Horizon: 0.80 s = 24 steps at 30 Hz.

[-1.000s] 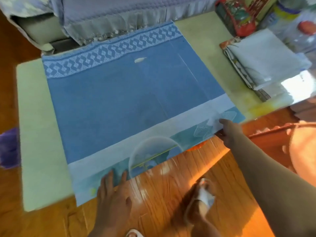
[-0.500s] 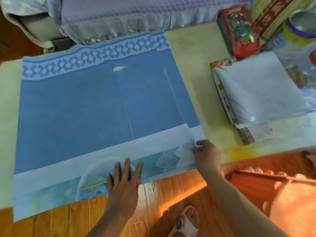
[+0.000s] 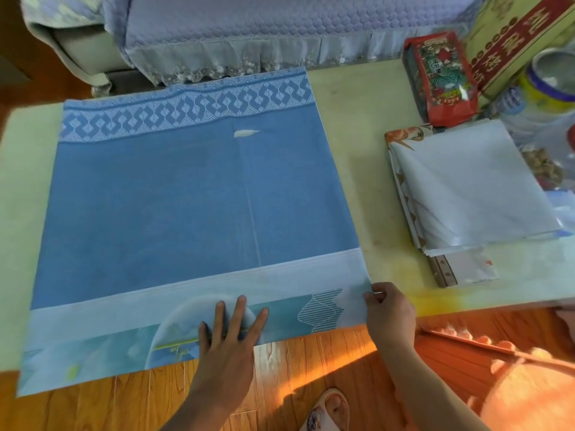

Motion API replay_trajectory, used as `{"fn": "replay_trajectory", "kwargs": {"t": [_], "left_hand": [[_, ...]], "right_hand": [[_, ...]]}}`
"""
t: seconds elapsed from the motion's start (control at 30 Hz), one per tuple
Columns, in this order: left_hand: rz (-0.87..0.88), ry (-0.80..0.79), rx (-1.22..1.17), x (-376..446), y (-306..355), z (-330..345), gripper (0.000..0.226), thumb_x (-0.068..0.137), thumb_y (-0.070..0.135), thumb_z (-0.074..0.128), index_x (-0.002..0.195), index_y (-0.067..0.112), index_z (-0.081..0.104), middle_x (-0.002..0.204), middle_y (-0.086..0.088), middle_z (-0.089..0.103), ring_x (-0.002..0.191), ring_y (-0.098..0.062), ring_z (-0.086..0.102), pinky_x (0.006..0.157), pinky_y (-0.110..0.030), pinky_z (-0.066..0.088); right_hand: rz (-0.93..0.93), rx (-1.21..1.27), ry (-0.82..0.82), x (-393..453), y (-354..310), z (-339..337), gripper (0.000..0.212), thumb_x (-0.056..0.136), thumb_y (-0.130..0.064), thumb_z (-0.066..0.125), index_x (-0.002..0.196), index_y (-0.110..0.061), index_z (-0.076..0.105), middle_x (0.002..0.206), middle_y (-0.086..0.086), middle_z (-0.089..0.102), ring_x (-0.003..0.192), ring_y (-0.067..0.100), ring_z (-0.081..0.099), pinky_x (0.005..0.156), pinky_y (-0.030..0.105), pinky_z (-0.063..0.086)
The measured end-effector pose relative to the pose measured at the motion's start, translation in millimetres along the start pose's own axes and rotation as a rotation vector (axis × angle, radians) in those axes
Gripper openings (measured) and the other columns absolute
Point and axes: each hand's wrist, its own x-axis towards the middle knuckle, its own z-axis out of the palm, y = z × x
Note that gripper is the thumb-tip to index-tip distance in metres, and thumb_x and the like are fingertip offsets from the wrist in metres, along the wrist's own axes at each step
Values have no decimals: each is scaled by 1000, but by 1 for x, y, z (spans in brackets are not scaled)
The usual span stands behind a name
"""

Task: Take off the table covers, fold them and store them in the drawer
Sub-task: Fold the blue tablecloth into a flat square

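A blue table cover point(image 3: 186, 206) with a patterned far border and a pale near band lies spread flat on the pale green table point(image 3: 367, 126); its near edge hangs over the table's front. My left hand point(image 3: 230, 343) rests flat, fingers spread, on the cover's near edge. My right hand point(image 3: 389, 312) pinches the cover's near right corner. A second cover, white and folded point(image 3: 466, 188), lies on the table to the right.
A red packet point(image 3: 438, 76), a yellow-and-red box point(image 3: 513, 42), a tin point(image 3: 550, 79) and a plastic bag crowd the table's far right. A sofa with a lilac throw point(image 3: 249, 29) stands behind the table. An orange stool point(image 3: 497, 362) and wooden floor lie below.
My left hand has slid right along the cover's near edge, closer to my right hand at the corner. The view has shifted, so the cover sits squarer.
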Motion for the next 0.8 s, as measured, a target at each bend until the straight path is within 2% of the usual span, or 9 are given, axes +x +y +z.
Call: {"fn": "replay_trajectory", "kwargs": {"t": [0.13, 0.27, 0.43, 0.5, 0.57, 0.67, 0.73, 0.8], "left_hand": [[-6, 12, -5, 1, -1, 0, 116, 61, 15, 86, 159, 34, 26, 167, -15, 20, 146, -52, 29, 98, -72, 44], [-20, 35, -16, 3, 3, 1, 114, 65, 20, 85, 160, 35, 23, 168, -14, 20, 147, -51, 28, 100, -71, 43], [-24, 38, -45, 5, 3, 3, 115, 65, 20, 83, 160, 35, 21, 168, -13, 17, 148, -51, 24, 102, -72, 40], [-41, 39, -88, 0, 1, 1, 110, 69, 24, 80, 161, 35, 21, 169, -13, 15, 150, -49, 20, 108, -70, 36], [-92, 101, -199, -14, -2, -1, 102, 76, 26, 78, 161, 33, 22, 168, -13, 13, 153, -44, 17, 115, -63, 31], [-340, 284, -477, -54, -18, 3, 88, 76, 11, 82, 154, 22, 41, 156, -18, 34, 140, -39, 37, 110, -56, 42], [-673, 366, -749, -86, -40, 7, 73, 81, 2, 77, 147, 13, 49, 142, -22, 45, 129, -38, 44, 107, -53, 42], [-1080, 302, -1028, -111, -76, 14, 58, 93, 7, 67, 147, 13, 47, 142, -20, 48, 128, -38, 48, 108, -51, 40]], "right_hand": [[-13, 17, 0, -1, 2, -3, 18, 96, -14, 63, 113, -9, 69, 89, -2, 62, 85, 19, 55, 71, 29, 39], [6, 31, 4, 2, 1, -3, 16, 96, -15, 64, 110, -9, 70, 87, -2, 62, 86, 21, 57, 73, 32, 43], [-11, 26, 14, 0, 1, -2, 12, 97, -16, 63, 106, -10, 68, 85, -1, 62, 83, 21, 57, 70, 32, 42], [-18, 17, 11, -1, 1, -4, 13, 97, -16, 63, 107, -10, 68, 85, -1, 62, 85, 23, 58, 71, 33, 43], [-4, 35, 38, -2, 2, -6, 19, 97, -20, 62, 113, -10, 66, 96, 3, 64, 93, 24, 58, 76, 33, 43], [27, 68, 170, -22, 2, -5, 36, 97, -30, 59, 129, -14, 56, 126, 6, 53, 108, 27, 54, 89, 42, 46], [76, 91, 196, -48, 1, 5, 42, 96, -31, 61, 131, -12, 51, 131, 10, 48, 113, 32, 52, 90, 44, 44], [248, 212, 135, -76, -4, 22, 43, 94, -32, 65, 128, -9, 50, 123, 13, 55, 105, 31, 58, 85, 40, 45]]}}
